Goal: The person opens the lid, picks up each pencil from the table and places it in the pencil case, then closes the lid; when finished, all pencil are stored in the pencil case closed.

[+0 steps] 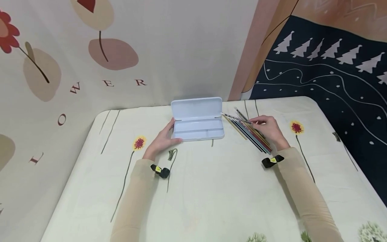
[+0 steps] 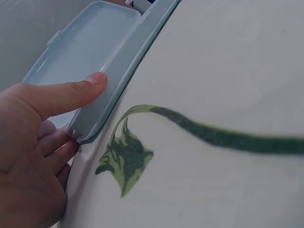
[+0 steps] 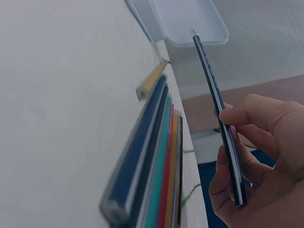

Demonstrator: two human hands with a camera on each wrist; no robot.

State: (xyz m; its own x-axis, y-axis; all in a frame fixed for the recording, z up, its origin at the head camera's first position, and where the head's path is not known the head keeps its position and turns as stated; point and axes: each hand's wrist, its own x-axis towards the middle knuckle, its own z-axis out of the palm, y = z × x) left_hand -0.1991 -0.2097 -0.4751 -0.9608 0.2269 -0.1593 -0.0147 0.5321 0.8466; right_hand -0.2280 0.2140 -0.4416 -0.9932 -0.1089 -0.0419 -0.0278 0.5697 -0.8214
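Observation:
A pale blue pencil case [image 1: 189, 125] lies unfolded at the back of the table, its lid [image 1: 196, 108] leaning up behind the compartments. No pencils show inside it. My left hand [image 1: 162, 138] holds the case's left end; in the left wrist view the thumb [image 2: 76, 96] lies over the front wall and the fingers are at the corner. Between thumb and fingers, my right hand [image 1: 268, 128] pinches a dark blue pencil [image 3: 212, 80] with silvery stripes. Its far tip points toward the case. Below that hand, several coloured pencils [image 1: 248, 133] lie in a loose bundle.
A white cloth [image 1: 208, 188] with printed flowers covers the table. Behind the case rises a patterned fabric wall [image 1: 181, 57], with a dark tree-printed cloth [image 1: 305, 72] at the right. One yellowish pencil [image 3: 151, 81] sticks out from the bundle's left side.

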